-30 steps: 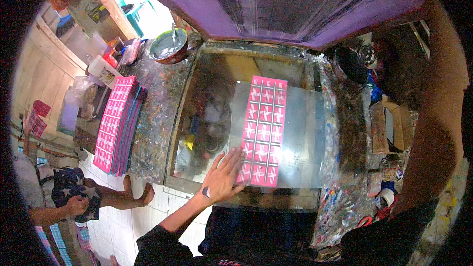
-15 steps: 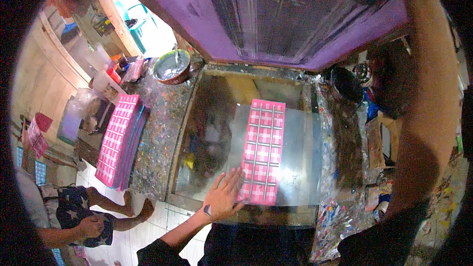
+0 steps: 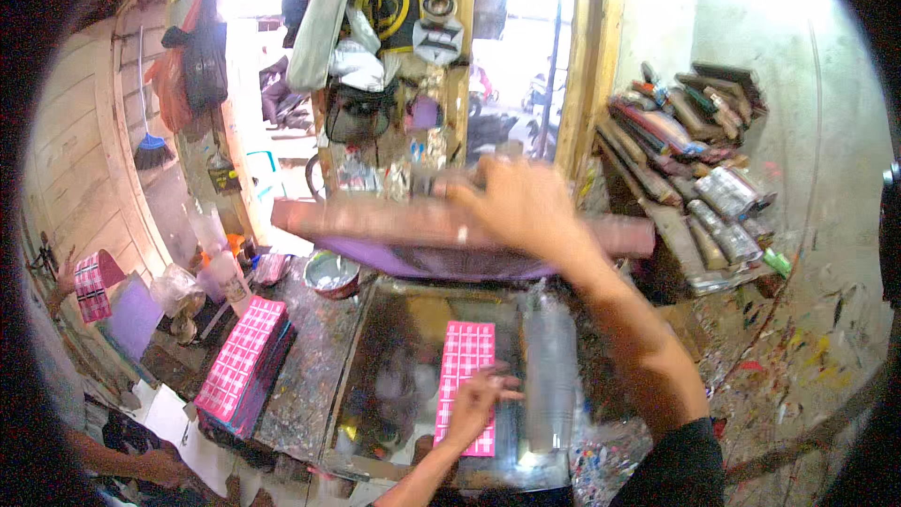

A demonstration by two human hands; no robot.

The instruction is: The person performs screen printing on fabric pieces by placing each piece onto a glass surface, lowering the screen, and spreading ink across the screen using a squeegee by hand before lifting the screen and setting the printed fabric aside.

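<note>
My right hand [image 3: 526, 202] is wrapped over the top edge of a screen-printing frame [image 3: 404, 235], reddish-brown with a purple underside, which is tilted up over the worktable. Below it, my left hand [image 3: 481, 406] is over a pink strip with a white check pattern [image 3: 465, 347]. Its fingers, slightly blurred, point right and look apart, with nothing seen in them. The strip lies on a glass panel [image 3: 389, 394] set in the table. Just right of the strip is a blurred grey, translucent sheet [image 3: 549, 366].
A stack of pink checked strips [image 3: 246, 357] stands on the left of the table, with a bowl of grey paste [image 3: 331, 272] behind it. Wooden-handled squeegees [image 3: 676, 141] lie piled on a shelf at the right. At the far left a person's arm [image 3: 122, 460] shows.
My head view has risen. The frame now shows its edge instead of its broad underside. My left hand has moved onto the strip from its lower left edge. The strip's dark lines no longer show.
</note>
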